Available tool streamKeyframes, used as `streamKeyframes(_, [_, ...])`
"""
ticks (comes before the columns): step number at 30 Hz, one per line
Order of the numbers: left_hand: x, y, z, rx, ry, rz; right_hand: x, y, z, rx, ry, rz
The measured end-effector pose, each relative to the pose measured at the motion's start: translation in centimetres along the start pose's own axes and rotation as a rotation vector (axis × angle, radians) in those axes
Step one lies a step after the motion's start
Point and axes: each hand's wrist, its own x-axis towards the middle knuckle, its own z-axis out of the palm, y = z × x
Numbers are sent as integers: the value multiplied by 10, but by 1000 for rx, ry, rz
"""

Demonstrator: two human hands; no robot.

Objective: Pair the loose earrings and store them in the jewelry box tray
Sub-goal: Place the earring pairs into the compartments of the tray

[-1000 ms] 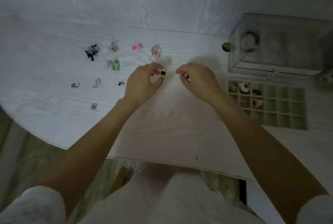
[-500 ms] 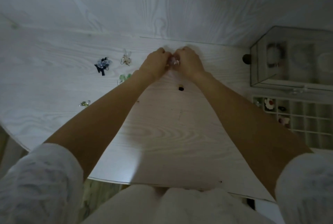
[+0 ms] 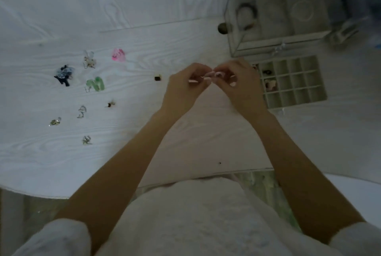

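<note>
Both hands have pulled back from the far side of the counter (image 3: 144,39) and now hang above its middle, and only one pink earring (image 3: 118,54) lies where two lay a second ago. Left hand (image 3: 181,88) and right hand (image 3: 239,84) meet fingertip to fingertip, each grip narrow, pinching something small and pale between them; it's too blurred to name, though my read is it's the other pink piece being fitted or fastened before storage. Held up and close like that, it's easier to work than flat on the wood.

Just left of the hands, a small dark earring (image 3: 158,78) sits alone on the counter. Further left the loose lot is spread well apart: a dark blue one (image 3: 65,74), a pale gold one (image 3: 89,61), a green one (image 3: 95,84), and several tiny silver and dark bits below, spaced so matches can be spotted.

Just beside the right hand lies the jewelry box tray (image 3: 299,99), a few of its left compartments already filled. Behind it stands the clear jewelry box (image 3: 278,16), near a small round knob (image 3: 222,28).
</note>
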Motion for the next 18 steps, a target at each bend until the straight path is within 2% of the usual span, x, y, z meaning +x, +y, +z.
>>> streamKeyframes(5, [-7,32,91,-8,-131,15,-50,60,-55,-15,77,216])
streamKeyframes(8, [1,38,131,126,-196,47,-62,94,-71,-96,92,297])
streamKeyframes(11, [8,40,153,244,-237,66,-64,114,-72,-162,30,321])
streamKeyframes(18, [3,38,166,419,-264,138,-65,120,-79,-138,-14,254])
